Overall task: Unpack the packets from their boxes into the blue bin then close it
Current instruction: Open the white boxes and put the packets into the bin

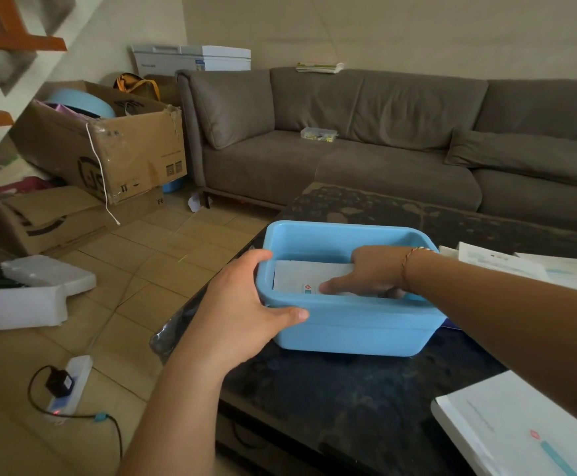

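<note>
The blue bin stands open on the dark coffee table. My left hand grips its near-left corner, fingers over the rim and thumb along the front wall. My right hand is inside the bin, fingers resting on white packets that lie flat in it; whether it holds one cannot be told. A white box sits at the table's near right corner. More white boxes lie to the right of the bin. No lid is in view.
A brown sofa runs behind the table. Cardboard boxes and white foam crowd the tiled floor on the left. A power strip with a cable lies on the floor near the table's left edge.
</note>
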A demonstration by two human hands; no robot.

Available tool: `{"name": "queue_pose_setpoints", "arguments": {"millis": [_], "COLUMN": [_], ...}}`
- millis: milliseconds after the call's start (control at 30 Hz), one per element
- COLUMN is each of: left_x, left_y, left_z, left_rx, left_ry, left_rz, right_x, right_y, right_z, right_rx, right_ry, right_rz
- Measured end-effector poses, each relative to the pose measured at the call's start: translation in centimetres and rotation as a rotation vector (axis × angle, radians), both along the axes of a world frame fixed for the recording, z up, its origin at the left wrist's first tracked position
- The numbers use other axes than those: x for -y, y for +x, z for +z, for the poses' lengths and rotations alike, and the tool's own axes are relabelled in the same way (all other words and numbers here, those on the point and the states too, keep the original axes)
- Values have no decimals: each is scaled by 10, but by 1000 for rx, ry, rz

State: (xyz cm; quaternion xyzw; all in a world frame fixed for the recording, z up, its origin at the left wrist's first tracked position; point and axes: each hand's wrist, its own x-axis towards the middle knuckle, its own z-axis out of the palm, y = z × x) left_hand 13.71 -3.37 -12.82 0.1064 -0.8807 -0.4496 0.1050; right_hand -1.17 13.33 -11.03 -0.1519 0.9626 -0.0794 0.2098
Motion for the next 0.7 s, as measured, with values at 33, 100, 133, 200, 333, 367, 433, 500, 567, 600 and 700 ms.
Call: {"name": "queue_pose_setpoints", "arguments": {"millis": [33,100,133,200,333,367,433,500,567,600,700], "left_x": [0,0,1,3,5,3,-3,-7,-8,-12,-41], "left_y": [0,1,0,0,3,4,4,7,9,11,17], "left_z": [0,0,0,0,8,10,13,15,15,16,13], "left_rx": [0,2,3,23,72,57,-2,-140,-387,-525,-774], "left_ry": [-5,-8,-12,-18,-3,-18,-94,-173,-182,-146,-61], "left_rz": [1,7,7,-3,-46,-13,153,382,506,505,279], "right_x": [1,2,1,-1,-10,-13,-26,-51,-87,-107,-158], "right_y": [1,2,1,0,7,11,21,37,68,88,154], "right_z": [1,2,1,0,11,19,37,53,59,55,14], "right_rx": [-2,-3,-2,3,-64,-119,-260,-452,-661,-744,-847], "right_ry": [12,33,35,30,35,26,-27,-105,-303,-442,-676], "right_rz": [-2,0,1,-9,-26,-24,-10,6,14,21,22]}}
